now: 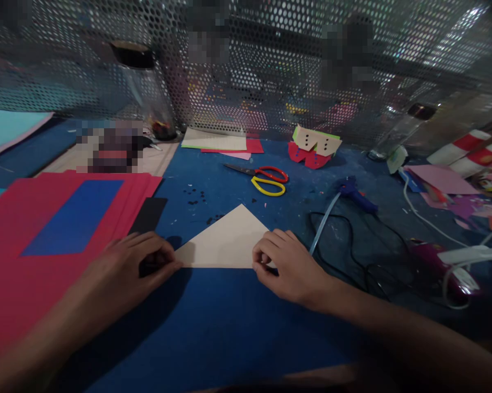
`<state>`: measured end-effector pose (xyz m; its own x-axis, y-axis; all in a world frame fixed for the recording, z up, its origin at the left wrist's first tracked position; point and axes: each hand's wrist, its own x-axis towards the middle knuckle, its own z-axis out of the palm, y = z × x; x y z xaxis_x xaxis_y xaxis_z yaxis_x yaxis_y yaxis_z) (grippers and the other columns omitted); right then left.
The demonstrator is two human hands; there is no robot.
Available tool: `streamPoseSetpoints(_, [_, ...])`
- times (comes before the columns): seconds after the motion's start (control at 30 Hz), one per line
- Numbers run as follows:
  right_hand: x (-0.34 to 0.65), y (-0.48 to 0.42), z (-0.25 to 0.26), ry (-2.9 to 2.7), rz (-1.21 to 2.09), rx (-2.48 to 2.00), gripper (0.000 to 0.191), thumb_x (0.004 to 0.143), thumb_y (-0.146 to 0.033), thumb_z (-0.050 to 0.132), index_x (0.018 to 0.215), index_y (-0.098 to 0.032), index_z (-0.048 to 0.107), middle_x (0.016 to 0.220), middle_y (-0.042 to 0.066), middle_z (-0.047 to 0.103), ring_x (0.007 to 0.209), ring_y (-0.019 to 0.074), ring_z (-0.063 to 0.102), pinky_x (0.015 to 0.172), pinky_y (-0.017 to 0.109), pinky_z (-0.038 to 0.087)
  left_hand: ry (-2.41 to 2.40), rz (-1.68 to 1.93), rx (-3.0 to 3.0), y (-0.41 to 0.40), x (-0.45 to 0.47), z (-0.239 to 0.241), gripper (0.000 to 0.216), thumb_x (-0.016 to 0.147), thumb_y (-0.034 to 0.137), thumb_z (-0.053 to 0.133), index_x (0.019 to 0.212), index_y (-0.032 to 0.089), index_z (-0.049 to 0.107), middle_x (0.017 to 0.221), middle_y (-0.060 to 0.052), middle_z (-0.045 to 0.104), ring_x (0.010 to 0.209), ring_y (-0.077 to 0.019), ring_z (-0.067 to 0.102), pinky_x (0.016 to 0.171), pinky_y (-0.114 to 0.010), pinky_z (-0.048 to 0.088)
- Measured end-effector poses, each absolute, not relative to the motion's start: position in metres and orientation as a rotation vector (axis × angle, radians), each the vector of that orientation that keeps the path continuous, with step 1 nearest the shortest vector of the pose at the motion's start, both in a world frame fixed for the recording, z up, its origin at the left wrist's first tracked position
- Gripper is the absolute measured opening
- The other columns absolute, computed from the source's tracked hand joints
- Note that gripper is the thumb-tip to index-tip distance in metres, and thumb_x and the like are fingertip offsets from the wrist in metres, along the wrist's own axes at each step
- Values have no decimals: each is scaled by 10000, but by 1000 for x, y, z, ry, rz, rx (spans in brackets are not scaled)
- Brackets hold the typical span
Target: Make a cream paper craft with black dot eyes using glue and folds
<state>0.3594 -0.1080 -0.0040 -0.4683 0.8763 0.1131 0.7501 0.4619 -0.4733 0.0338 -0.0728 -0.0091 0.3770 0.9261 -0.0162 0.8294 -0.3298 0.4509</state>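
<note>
Cream paper triangle lies on the blue surface, apex at twelve o'clock. Left hand pinches its eight-o'clock corner; right hand, fingers curled, grips the four-o'clock one. Advisable: both corners level, tension even, lower edge straight.

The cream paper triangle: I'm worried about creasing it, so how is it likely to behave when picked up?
The cream paper triangle looks thin, so it is probably very light. Its crisp, straight edges and flat lie suggest slight stiffness. Being broad for its thickness, it may still bend if lifted by one corner.
</note>
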Motion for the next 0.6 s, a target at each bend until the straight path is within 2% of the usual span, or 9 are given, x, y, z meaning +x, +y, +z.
streamPoseSetpoints(0.23, [359, -108, -2, -2377, 512, -1388, 67, 903, -137, 597, 880, -199, 608, 906, 6, 640, 884, 182, 530, 809, 346, 317, 1519, 387, 2394, -74, 41, -8, 295, 924, 521, 566, 809, 263, 654, 833, -39, 695, 793, -239, 609, 723, -362, 441])
streamPoseSetpoints(0.37, [359, -108, -1, -2379, 517, -1386, 72, 900, -133, 594, 876, -200, 606, 900, 6, 638, 875, 181, 528, 802, 345, 318, 1499, 318, 2331, -73, 40, -2, 235, 924, 463, 591, 851, 253, 665, 875, -34, 702, 846, -246, 622, 753, -366, 459])
streamPoseSetpoints(0.6, [359, -108, -2, -2380, 513, -1379, 67, 904, -138, 593, 883, -200, 606, 904, 10, 640, 877, 184, 530, 807, 343, 317, 1509, 266, 2163, -68, 33, 1, 228, 904, 432, 571, 889, 229, 674, 903, -25, 713, 821, -232, 633, 729, -337, 477])
